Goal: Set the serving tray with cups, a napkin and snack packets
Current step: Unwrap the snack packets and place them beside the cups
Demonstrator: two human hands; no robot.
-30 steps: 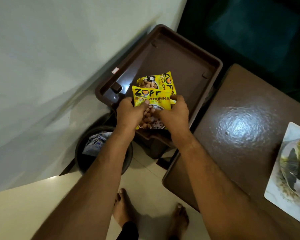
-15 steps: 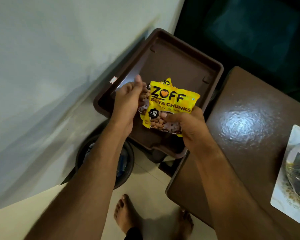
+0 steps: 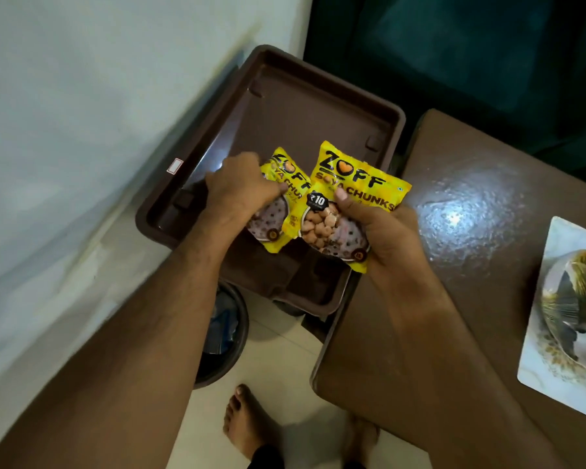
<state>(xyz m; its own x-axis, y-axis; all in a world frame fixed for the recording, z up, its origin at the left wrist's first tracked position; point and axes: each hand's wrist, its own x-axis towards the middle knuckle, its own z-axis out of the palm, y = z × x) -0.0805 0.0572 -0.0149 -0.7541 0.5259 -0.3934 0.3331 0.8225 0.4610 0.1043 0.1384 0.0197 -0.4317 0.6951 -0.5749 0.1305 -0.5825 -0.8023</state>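
Note:
A dark brown serving tray (image 3: 305,106) lies against the white wall, left of a brown table; its floor is bare. Above the tray's near half I hold two yellow soya chunks packets side by side. My left hand (image 3: 237,194) grips the left packet (image 3: 285,201) from its left edge, covering part of it. My right hand (image 3: 379,231) holds the right packet (image 3: 349,198) from below, thumb on its front. No cups or napkin show.
A glossy brown table (image 3: 454,265) fills the right side, with a white patterned plate (image 3: 562,313) holding a shiny wrapped item at its right edge. A dark bin (image 3: 224,336) with wrappers stands on the tiled floor under the tray. My bare feet (image 3: 247,424) are below.
Both packets lay in the tray a second ago. I have lifted them out, and they now sit apart, one in each hand, the right one shifted toward the table.

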